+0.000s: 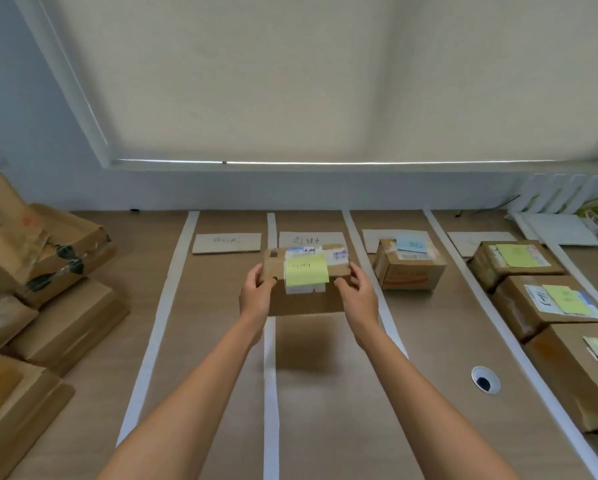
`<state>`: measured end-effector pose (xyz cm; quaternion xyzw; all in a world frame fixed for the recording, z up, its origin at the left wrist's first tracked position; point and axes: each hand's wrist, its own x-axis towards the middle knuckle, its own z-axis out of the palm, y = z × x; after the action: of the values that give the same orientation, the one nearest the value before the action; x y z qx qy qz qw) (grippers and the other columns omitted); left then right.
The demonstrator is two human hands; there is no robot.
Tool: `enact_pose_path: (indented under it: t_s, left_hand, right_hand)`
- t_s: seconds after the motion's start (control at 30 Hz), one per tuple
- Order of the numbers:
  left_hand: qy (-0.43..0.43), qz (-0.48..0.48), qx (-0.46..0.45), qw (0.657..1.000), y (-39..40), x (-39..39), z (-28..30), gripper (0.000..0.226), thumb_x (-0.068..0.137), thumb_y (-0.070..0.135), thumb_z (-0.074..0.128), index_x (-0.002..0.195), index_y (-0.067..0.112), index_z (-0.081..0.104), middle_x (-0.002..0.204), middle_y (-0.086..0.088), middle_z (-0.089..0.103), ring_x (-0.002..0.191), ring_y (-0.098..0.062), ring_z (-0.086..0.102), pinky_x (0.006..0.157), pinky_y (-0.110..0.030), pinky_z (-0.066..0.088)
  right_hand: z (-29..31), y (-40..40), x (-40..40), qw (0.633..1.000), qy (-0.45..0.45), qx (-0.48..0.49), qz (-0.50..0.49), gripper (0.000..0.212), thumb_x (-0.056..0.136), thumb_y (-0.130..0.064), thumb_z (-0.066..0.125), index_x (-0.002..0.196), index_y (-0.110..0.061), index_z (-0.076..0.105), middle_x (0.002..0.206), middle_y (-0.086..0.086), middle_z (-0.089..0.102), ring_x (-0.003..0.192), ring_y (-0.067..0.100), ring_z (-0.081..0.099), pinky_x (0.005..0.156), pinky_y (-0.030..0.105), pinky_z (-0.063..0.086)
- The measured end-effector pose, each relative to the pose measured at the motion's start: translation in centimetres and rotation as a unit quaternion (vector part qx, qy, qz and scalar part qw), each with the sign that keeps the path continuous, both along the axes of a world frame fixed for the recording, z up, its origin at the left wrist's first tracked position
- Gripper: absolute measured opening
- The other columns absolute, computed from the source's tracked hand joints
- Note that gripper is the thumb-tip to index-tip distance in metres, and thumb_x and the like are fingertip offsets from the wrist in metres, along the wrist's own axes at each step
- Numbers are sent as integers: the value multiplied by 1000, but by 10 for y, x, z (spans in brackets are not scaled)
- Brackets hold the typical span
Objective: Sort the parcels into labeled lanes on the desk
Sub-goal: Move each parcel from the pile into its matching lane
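Far to the left of the left hand (256, 292), a messy pile of brown boxes (48, 271) sits on the desk (429, 341). Nearer that hand, a white tape strip (159, 323) runs away from the person, with a paper label card (226, 243) past it.

The left hand grips the left end of a brown parcel (306, 282), fingers curled round its edge. The parcel is up off the desk, between both hands, over the lane with a second label card (311, 239) just behind it. A yellow sticky note (306, 270) is on top of the parcel; its writing is too small to read.

The right hand (358, 294) grips the parcel's right end the same way.

Right of that hand, 1 box with a blue note (410, 263) sits in the next lane. Farther right, 3 boxes with green notes (546, 296) sit in a row. A round hole (485, 380) is in the desk, nearer the person.
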<state>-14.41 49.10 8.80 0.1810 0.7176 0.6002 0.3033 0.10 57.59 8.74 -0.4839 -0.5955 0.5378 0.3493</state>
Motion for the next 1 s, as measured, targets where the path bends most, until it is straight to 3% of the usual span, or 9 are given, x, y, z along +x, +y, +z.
enact_pose_path:
  t_s: [0.17, 0.27, 0.4, 0.5, 0.67, 0.83, 1.0]
  left_hand:
    - [-17, 9, 27, 999, 81, -47, -36, 45, 96, 11, 43, 140, 15, 39, 138, -4, 49, 125, -18, 47, 105, -33, 39]
    - [10, -10, -24, 1000, 112, -59, -73, 46, 95, 10, 42, 140, 18, 39, 135, -1, 50, 112, -10, 47, 91, -23, 38]
    - [66, -35, -102, 992, 125, -63, -123, 45, 92, 11, 42, 136, 20, 37, 122, -4, 56, 91, -14, 52, 73, -25, 42]
    - [97, -33, -110, 989, 129, -65, -131, 48, 91, 12, 43, 137, 20, 32, 124, -4, 54, 99, -19, 52, 80, -28, 42]
    - [103, -8, -109, 989, 111, -54, -111, 62, 90, 12, 48, 144, 29, 24, 144, -4, 43, 127, -25, 44, 100, -34, 39]
    - [86, 20, -97, 991, 52, -24, -63, 62, 89, 9, 54, 143, 29, 29, 138, -9, 50, 124, -23, 48, 101, -38, 43]
    - [95, -16, -53, 994, 1, 29, 7, 59, 88, 6, 56, 140, 24, 36, 133, -8, 52, 120, -22, 50, 95, -32, 43]
  right_hand:
    - [-36, 79, -41, 1000, 22, -9, 1, 50, 91, -15, 54, 139, -24, 43, 137, -2, 50, 127, 14, 46, 104, 34, 41]
    - [-79, 110, -57, 999, -15, -42, 8, 56, 92, -18, 52, 145, -23, 34, 144, 0, 45, 133, 17, 40, 109, 38, 36]
    - [-130, 124, -65, 997, -77, -28, 2, 56, 89, -16, 54, 142, -22, 38, 142, -1, 47, 133, 18, 40, 109, 39, 36]
    - [-136, 130, -70, 994, -105, 7, 2, 58, 86, -14, 57, 141, -21, 39, 140, -1, 49, 132, 19, 41, 109, 40, 37]
    - [-117, 115, -43, 996, -87, -33, 4, 73, 87, -5, 56, 148, -19, 20, 152, 4, 31, 138, 24, 34, 112, 44, 34]
    - [-66, 54, -2, 994, -91, -24, 51, 54, 87, 7, 46, 136, -15, 44, 139, 7, 47, 127, 23, 47, 102, 40, 44]
    - [11, -18, 14, 992, -76, 9, 102, 50, 87, 4, 52, 133, -15, 47, 133, 7, 52, 121, 21, 50, 96, 30, 46]
